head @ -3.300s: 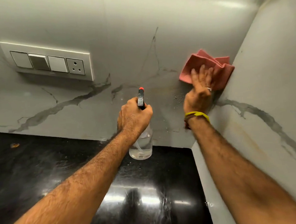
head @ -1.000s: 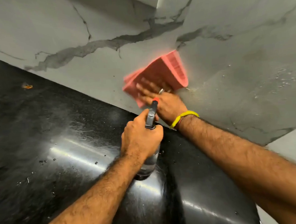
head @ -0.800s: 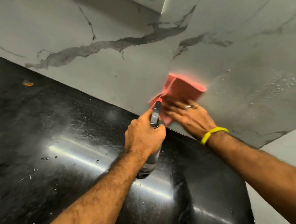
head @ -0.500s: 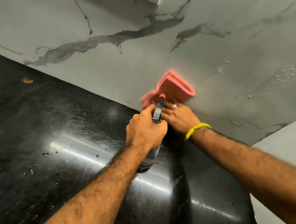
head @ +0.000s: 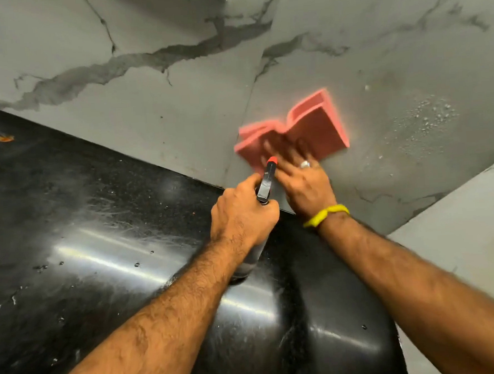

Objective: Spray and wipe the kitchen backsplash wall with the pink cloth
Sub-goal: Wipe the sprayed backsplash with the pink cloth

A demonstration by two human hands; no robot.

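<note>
Grey marble-look backsplash wall point(head: 149, 120) with dark veins, meeting a glossy black countertop point(head: 84, 240). Right hand point(head: 303, 183) flat, fingers extended, pressing the folded pink cloth point(head: 308, 125) against the wall just above the counter edge — fingers blurred. Spray droplets point(head: 426, 118) beaded on the wall right of the cloth. Left hand point(head: 241, 216) wrapped around the spray bottle point(head: 267, 182), red nozzle tip pointing at the cloth. Yellow band point(head: 325, 214) on right wrist, ring point(head: 304, 164) on a finger. Small orange scrap point(head: 3, 137) on the counter, far left.
</note>
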